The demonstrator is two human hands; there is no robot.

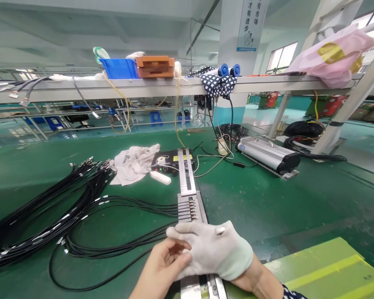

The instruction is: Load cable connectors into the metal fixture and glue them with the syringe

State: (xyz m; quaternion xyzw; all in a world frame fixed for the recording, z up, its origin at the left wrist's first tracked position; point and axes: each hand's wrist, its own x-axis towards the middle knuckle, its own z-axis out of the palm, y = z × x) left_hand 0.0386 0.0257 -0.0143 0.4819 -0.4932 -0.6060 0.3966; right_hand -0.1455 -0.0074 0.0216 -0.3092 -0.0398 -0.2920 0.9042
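a person's two hands met over a metal fixture (pixel 182 203) at the bottom centre of a green bench (pixel 299 207); the right hand (pixel 210 249) wore a white glove and lay across the fixture, its fingers pointing left, whether they grasped anything being impossible to tell; the left hand (pixel 165 265), bare, came up from the lower edge with fingers curled and thumb against the glove's fingers, though whether it pinched the glove could not be told; a checked cuff (pixel 291 293) showed at the right wrist.

just beyond the hands, several black cables (pixel 143 203) lay side by side in the fixture's slots, their metal ends toward the right; more cables curved away left to a thick bundle (pixel 50 220) with white tags; a slotted bar (pixel 182 174) ran from the fixture's far end over a black box (pixel 167 153); a crumpled cloth (pixel 132 164) lay left of the box, a white tube (pixel 161 178) in front of it; a silver case (pixel 264 151) stood farther right; a yellow-green sheet (pixel 324 270) filled the near right corner; behind, a raised shelf (pixel 158 85) held a blue bin (pixel 120 68), an orange bin (pixel 156 66) and a pink bag (pixel 330 56).
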